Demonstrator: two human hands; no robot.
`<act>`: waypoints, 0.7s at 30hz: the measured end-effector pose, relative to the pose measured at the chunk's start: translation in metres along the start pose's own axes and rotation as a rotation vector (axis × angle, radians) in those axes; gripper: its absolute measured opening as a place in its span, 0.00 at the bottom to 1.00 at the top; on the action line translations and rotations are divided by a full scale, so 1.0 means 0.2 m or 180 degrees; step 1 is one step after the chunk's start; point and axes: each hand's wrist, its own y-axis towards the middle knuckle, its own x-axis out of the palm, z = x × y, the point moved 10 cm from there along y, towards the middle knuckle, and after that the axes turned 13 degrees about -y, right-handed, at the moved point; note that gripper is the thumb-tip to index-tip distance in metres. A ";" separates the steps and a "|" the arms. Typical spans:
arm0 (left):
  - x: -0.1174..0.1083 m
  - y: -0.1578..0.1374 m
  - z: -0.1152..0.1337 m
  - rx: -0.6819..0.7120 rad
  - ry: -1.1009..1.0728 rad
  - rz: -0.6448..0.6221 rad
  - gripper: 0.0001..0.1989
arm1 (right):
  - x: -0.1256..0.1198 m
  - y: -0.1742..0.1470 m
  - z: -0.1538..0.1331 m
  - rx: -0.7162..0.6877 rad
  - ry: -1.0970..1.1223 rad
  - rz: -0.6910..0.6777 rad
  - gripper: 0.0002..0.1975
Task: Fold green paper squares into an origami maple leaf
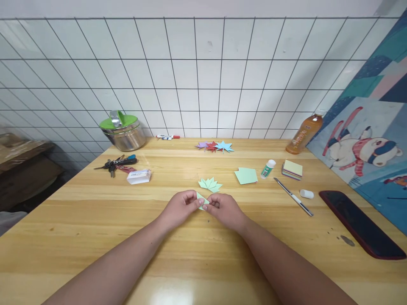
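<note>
My left hand (181, 208) and my right hand (226, 210) meet at the middle of the wooden table (95, 237), both pinching a small folded piece of light green paper (201, 201). Just beyond my fingers lies a finished part of a green paper leaf (210, 184) with several points. A flat light green paper square (246, 175) rests to its right. Most of the held piece is hidden by my fingers.
Three folded paper leaves (215, 146) lie near the wall. Glue stick (268, 168), paper pad (292, 169), craft knife (294, 197), white cap (307, 194), phone (361, 223) and bottle (304, 134) on the right. Steel pot (123, 131), keys (116, 164), marker (168, 137), small box (139, 176) on the left.
</note>
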 end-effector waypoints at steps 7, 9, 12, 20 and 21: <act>-0.05 0.00 -0.02 -0.0006 -0.0303 0.0272 0.15 | -0.01 -0.01 -0.02 -0.0013 0.0017 0.0056 0.11; -0.07 0.00 -0.01 -0.0015 -0.0378 0.0354 0.15 | -0.02 0.00 -0.01 0.0001 0.0154 0.0107 0.11; -0.07 0.00 -0.01 -0.0130 -0.0567 0.0374 0.14 | -0.04 0.00 0.00 0.0073 0.0465 0.0166 0.12; -0.02 -0.01 -0.04 -0.0271 -0.0978 0.0278 0.14 | -0.04 0.00 0.02 0.0140 0.0588 0.0193 0.12; -0.01 -0.01 -0.04 -0.0286 -0.0970 0.0240 0.14 | -0.05 0.00 0.01 0.0081 0.0503 0.0248 0.11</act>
